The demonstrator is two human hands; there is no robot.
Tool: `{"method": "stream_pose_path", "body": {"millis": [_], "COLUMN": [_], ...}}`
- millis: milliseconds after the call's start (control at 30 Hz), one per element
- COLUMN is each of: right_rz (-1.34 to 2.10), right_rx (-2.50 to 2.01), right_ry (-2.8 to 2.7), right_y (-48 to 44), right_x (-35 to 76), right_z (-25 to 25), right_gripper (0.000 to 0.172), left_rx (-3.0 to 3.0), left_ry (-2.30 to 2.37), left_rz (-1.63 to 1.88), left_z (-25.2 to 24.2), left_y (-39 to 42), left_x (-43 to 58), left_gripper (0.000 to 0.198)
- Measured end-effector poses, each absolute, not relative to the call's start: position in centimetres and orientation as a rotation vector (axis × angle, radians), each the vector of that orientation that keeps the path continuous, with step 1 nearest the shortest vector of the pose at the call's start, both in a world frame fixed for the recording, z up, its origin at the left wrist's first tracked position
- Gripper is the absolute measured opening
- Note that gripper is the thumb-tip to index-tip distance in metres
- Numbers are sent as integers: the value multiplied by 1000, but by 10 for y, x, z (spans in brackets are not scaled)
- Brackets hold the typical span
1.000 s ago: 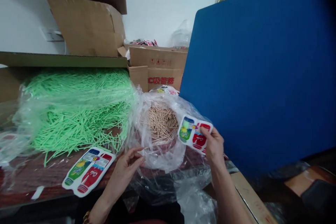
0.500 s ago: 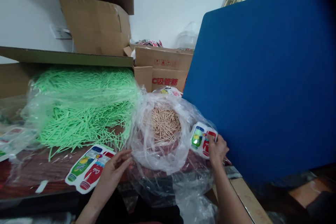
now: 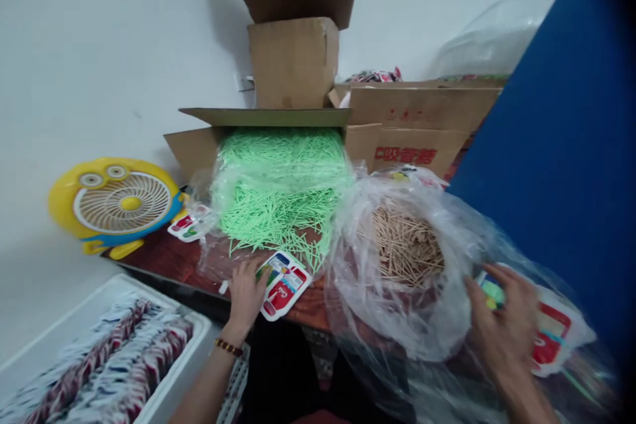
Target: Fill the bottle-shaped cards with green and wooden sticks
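My left hand (image 3: 246, 291) rests with fingers stretched out on the left part of a printed bottle-shaped card (image 3: 285, 283) lying on the red-brown table (image 3: 163, 258). My right hand (image 3: 501, 324) is at the right, fingers curled around a second printed card (image 3: 551, 338), seen partly through clear plastic and blurred. Between the hands sits a clear plastic bag (image 3: 397, 318) with a heap of tan wooden sticks (image 3: 407, 245). Behind the left hand, a pile of green sticks (image 3: 278, 192) spills from a plastic-lined cardboard box (image 3: 199, 146).
A yellow and blue toy-like fan (image 3: 116, 202) stands at the left, another printed card (image 3: 186, 225) beside it. A white tray (image 3: 193, 351) of striped red, white and blue pieces lies low left. Cardboard boxes (image 3: 412, 126) stack behind. A blue panel (image 3: 561, 146) stands at right.
The view has swung left, bringing the fan and white tray into sight. My left hand has gone from the bag's edge onto the card on the table. My right hand has lowered its card.
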State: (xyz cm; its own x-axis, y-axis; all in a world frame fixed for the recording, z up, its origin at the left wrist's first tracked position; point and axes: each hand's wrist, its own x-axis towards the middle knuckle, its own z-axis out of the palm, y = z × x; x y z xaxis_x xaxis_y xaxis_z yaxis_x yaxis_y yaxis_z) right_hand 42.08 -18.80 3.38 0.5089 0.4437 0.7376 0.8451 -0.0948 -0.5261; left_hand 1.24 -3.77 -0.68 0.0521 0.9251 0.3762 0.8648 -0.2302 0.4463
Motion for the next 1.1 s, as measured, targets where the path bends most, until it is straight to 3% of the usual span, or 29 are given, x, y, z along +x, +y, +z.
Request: {"method": "stream_pose_path", "body": {"millis": [100, 233, 433, 633, 933, 1100], "right_rz": [-162, 28, -47, -61, -309, -50], "right_rx": [-1428, -1194, -1602, -1668, -1285, -1265], "right_ry": [-1600, -2069, -2653, -2878, -3076, -3018], "right_y": [-130, -43, 54, 58, 75, 86], "right_x": [349, 272, 261, 291, 281, 284], "right_z": [53, 65, 54, 34, 28, 18], "right_gripper": [20, 18, 21, 27, 19, 13], "left_rx": [2247, 2226, 2209, 2162, 2007, 1887], "left_ry": [1965, 2001, 1890, 1888, 1738, 1668], "left_rz": [738, 659, 717, 625, 700, 879], "left_z": [-13, -16, -21, -25, -18, -19], "left_y": [-32, -28, -14, -7, 5, 8], "left_x": [14, 18, 18, 16, 13, 10], "left_gripper": [35, 36, 31, 36, 24, 10]}}
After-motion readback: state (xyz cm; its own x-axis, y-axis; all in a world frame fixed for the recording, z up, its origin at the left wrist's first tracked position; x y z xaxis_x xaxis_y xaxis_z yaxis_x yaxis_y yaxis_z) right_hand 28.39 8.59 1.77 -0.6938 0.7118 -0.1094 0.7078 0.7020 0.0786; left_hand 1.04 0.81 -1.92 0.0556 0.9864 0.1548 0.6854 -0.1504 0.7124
